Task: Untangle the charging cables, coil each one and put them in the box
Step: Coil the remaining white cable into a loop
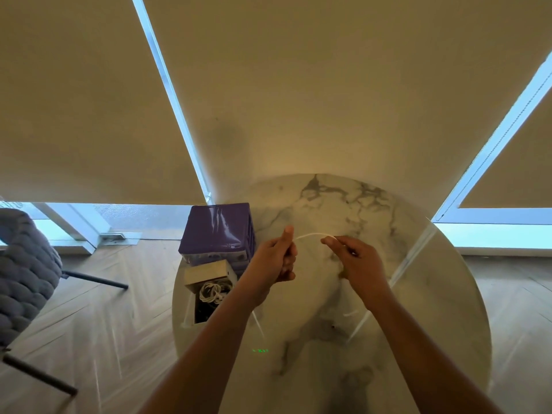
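A thin white charging cable [309, 235] arcs between my two hands above the round marble table [433, 294]. My left hand [276, 258] is closed in a fist around one part of it, thumb up. My right hand [357, 261] pinches the cable between thumb and forefinger. A loose length of the same cable trails down below my left forearm toward the table's near side. At the table's left edge stands a small open box [206, 276], with a coiled white cable [212, 291] and dark items inside.
A purple shrink-wrapped box [218, 228] stands behind the open box. A grey cushioned chair [24, 273] sits on the wooden floor at left. Roller blinds and window frames fill the view beyond the table.
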